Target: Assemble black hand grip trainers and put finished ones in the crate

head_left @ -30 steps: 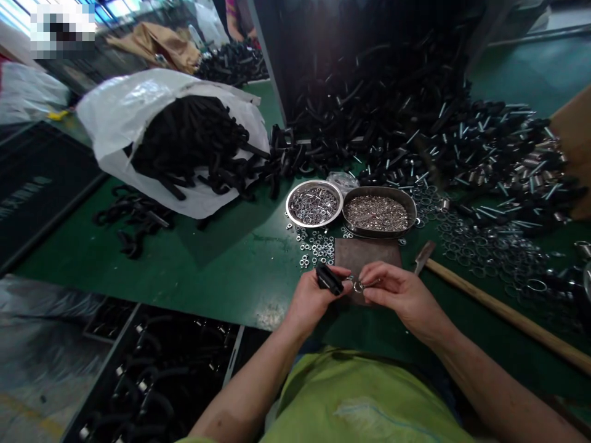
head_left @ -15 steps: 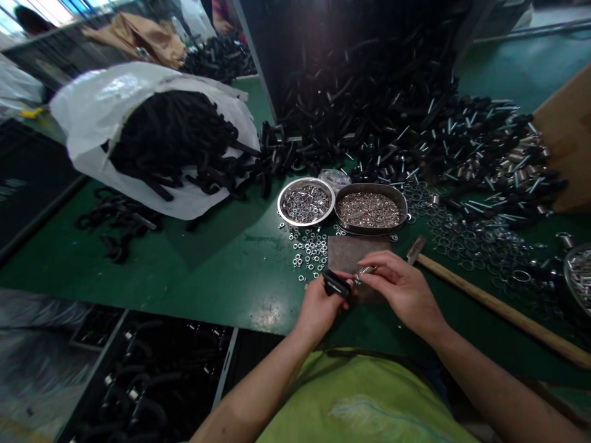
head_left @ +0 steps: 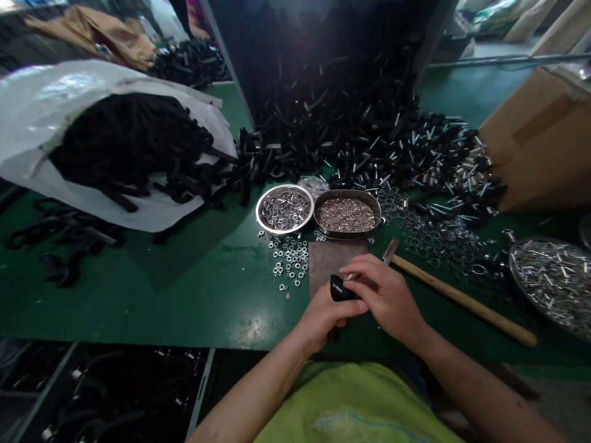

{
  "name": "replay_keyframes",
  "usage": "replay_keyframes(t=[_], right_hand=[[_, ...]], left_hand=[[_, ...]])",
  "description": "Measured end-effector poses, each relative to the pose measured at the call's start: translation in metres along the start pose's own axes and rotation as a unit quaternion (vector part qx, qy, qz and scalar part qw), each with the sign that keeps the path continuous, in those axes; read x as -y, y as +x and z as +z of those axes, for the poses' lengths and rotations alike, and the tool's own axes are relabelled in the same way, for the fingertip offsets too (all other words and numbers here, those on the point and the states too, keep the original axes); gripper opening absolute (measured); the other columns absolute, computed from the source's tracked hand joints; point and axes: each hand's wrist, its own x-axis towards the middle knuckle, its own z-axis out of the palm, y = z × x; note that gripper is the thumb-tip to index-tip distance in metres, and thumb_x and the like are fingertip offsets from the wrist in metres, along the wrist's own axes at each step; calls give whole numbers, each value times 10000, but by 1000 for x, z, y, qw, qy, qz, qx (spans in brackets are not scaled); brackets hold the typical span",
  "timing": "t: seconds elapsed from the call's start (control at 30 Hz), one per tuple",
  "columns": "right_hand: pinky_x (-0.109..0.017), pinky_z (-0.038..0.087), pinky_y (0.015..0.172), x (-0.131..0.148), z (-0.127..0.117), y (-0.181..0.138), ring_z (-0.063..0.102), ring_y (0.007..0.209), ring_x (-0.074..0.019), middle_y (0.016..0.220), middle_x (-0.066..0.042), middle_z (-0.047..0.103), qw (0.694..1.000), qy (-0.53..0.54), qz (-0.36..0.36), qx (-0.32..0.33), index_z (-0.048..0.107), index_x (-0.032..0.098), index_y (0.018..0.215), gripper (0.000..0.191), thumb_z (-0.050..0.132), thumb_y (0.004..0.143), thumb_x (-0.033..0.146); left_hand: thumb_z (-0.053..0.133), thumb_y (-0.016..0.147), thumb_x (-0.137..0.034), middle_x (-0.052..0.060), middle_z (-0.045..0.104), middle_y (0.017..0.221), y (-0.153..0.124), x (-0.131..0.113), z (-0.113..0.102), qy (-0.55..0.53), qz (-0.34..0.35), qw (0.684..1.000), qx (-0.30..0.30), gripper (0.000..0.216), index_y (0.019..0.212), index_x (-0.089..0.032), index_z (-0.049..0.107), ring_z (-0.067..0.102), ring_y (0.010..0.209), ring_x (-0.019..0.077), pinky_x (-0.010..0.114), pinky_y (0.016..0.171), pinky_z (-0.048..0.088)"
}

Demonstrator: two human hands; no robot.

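In the head view, a black part [head_left: 340,289] sits just below the centre of the frame, gripped in the fingers of the left hand [head_left: 318,317], its end showing above the thumb. The right hand [head_left: 392,298] has its fingers narrowed on a small silvery coil [head_left: 349,277], held right at that end; the fingers hide whether the two pieces are joined. Beneath the hands, a dull metal plate [head_left: 323,258] lies on the green tabletop [head_left: 184,307], partly covered by them. A hammer [head_left: 462,298] lies just beyond the right fingers, its handle slanting toward the lower right. Above the plate stand a round bowl [head_left: 260,220] and an oval tin [head_left: 347,234] of small metal pieces, with loose nuts [head_left: 290,261] left of the plate. Heaped black pieces [head_left: 332,117] fill the upper middle, between a white bag [head_left: 28,154] at left and a carton [head_left: 549,141] at upper right.
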Motion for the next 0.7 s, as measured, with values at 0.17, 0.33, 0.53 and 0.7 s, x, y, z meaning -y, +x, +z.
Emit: replay_keyframes(t=[0.17,0.33,0.53,0.7], right_hand=[[-281,502,680,-24,-22,6,621,763,-150,864,-17,635,983,84,123,107,636,205,941,155,570,803,232],[-368,456,740,-86,-76,25,570,839,-220,874,-77,619,946,-271,162,-74,655,177,820,195,525,821,322],[-400,427,746,-125,-102,42,497,950,-275,919,-110,569,880,-425,174,-121,622,192,740,167,521,791,314],[-355,462,737,-73,-66,30,568,817,-193,886,-50,604,987,-88,114,-70,523,207,864,165,474,851,364]], left_hand=[[755,601,-386,-60,439,597,-7,-4,-6,153,-45,985,70,385,856,-149,590,341,481,61,200,423,215],[704,669,-445,-76,422,557,-10,5,-18,88,-56,992,72,413,902,-173,498,370,475,74,205,448,278],[658,724,-511,13,530,722,-2,4,-22,112,29,993,-22,421,885,-132,567,488,631,108,219,540,394],[585,743,-612,-7,477,697,7,2,-16,10,-3,999,-33,521,932,-127,589,432,578,80,187,490,339]])
